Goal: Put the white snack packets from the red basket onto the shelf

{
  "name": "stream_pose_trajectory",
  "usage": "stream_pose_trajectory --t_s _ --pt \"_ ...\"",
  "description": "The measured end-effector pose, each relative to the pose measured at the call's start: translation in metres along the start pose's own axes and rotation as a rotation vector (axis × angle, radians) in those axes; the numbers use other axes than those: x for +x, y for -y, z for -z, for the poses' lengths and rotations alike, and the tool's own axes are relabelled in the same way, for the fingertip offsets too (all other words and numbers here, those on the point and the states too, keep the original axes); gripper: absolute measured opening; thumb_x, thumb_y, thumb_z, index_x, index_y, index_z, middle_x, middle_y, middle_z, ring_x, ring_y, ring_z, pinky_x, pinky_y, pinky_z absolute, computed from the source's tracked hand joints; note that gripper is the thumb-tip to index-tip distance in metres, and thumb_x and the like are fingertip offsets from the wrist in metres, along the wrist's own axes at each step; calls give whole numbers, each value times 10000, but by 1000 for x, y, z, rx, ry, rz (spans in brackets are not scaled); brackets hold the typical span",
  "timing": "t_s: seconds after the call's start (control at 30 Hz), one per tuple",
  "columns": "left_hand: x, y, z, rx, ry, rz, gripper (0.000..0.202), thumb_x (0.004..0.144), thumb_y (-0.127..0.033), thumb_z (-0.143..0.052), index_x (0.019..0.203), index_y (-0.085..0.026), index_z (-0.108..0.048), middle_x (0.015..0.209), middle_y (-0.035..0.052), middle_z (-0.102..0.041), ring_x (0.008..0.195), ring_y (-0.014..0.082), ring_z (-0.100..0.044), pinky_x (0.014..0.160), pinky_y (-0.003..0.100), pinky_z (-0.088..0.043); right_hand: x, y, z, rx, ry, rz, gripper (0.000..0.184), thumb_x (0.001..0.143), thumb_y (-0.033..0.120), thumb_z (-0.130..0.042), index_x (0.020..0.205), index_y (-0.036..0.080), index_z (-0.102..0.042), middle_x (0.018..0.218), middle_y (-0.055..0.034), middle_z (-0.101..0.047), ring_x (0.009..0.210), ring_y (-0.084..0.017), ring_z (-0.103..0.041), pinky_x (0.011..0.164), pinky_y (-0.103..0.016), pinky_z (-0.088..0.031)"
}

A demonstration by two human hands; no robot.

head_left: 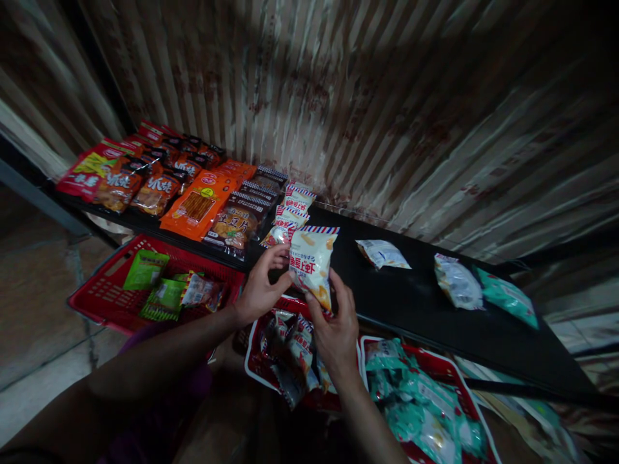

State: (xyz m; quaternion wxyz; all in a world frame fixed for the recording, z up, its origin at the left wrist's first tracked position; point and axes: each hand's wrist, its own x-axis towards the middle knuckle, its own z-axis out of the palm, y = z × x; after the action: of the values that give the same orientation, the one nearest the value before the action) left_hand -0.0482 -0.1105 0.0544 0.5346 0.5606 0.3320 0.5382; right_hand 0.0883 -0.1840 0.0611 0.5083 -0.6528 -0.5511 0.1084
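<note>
A white snack bag (314, 258) with a red-and-blue striped top edge and red lettering is held up over the front of the black shelf (348, 283). My right hand (334, 322) grips its lower right corner between thumb and fingers. At its left edge, my left hand (265, 283) pinches the bag with thumb and fingers. Just behind it, similar white bags (293, 209) stand in a row on the shelf. Under my hands, a red basket with a white rim (249, 367) holds more of these bags and some dark packets.
To the left on the shelf lie dark potato-chip packets (236, 222), orange packets (196, 206) and red ones (91, 171). Farther right are loose white bags (382, 254) and a teal bag (509, 296). Red baskets below hold green packets (146, 269) and teal bags (425, 399).
</note>
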Motion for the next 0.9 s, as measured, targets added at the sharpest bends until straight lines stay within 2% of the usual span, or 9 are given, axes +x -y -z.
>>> stream_pose_trajectory --t_s 0.13,0.27,0.33,0.4,0.53,0.63,0.7,0.83,0.9 --pt "-3 -16 0 -284 124 67 485 785 -397 -641 1225 -224 -531 1281 86 -543 1220 250 -463 995 353 -386 -4 5 6 -327 -48 336 552 848 209 -534 1376 288 -398 1100 -100 -528 1012 -237 -533 848 -406 -473" --pt "-9 -16 -4 -517 200 184 582 702 -421 -725 1217 -220 -545 1253 84 -575 1229 268 -468 1021 373 -365 -9 6 5 -522 -68 497 612 858 152 -504 1415 329 -323 1175 -115 -496 1085 -272 -484 896 -464 -432" --pt "-9 -12 -6 -554 166 240 538 694 -421 -734 1163 -207 -579 1185 77 -620 1182 263 -510 1016 377 -368 -14 6 0 -547 -42 514 616 859 134 -496 1414 335 -320 1266 -119 -455 1173 -292 -429 942 -490 -406" --pt "-7 -7 -7 -564 68 280 456 714 -450 -709 1069 -178 -622 1104 79 -660 1129 262 -548 990 378 -389 -19 6 -5 -519 21 520 615 858 126 -496 1410 334 -322 1349 -112 -403 1248 -302 -368 978 -505 -387" --pt "4 -4 -6 -618 -65 323 437 738 -502 -656 978 -137 -656 992 87 -699 1072 275 -584 926 378 -437 -28 6 -11 -357 126 524 653 837 213 -570 1416 326 -290 1451 -90 -323 1337 -314 -277 1030 -548 -338" --pt "8 -5 -3 -656 -48 357 454 718 -509 -664 975 -134 -668 974 77 -711 1065 272 -593 920 362 -443 -29 4 -9 -201 44 374 672 835 290 -582 1426 303 -262 1487 -92 -284 1367 -305 -243 1065 -578 -268" --pt "7 -5 -1 -688 -24 390 450 712 -504 -668 975 -139 -672 976 73 -715 1066 271 -596 923 360 -443 -27 3 -8 -47 -13 139 642 852 337 -556 1424 271 -272 1498 -102 -277 1376 -283 -249 1085 -556 -249" --pt "5 -1 -2 -743 -3 425 432 722 -476 -660 1009 -153 -665 978 63 -718 1073 270 -598 929 368 -443 -20 0 -8 431 15 -438 594 841 457 -549 1368 241 -378 1367 -105 -493 1214 -241 -504 998 -441 -414" --pt "6 1 -3 -745 -9 429 428 719 -465 -661 1016 -155 -663 973 61 -719 1072 269 -599 929 368 -444 -19 -1 -10 637 58 -607 521 807 472 -595 1266 244 -502 1205 -75 -627 1047 -214 -616 891 -379 -495"
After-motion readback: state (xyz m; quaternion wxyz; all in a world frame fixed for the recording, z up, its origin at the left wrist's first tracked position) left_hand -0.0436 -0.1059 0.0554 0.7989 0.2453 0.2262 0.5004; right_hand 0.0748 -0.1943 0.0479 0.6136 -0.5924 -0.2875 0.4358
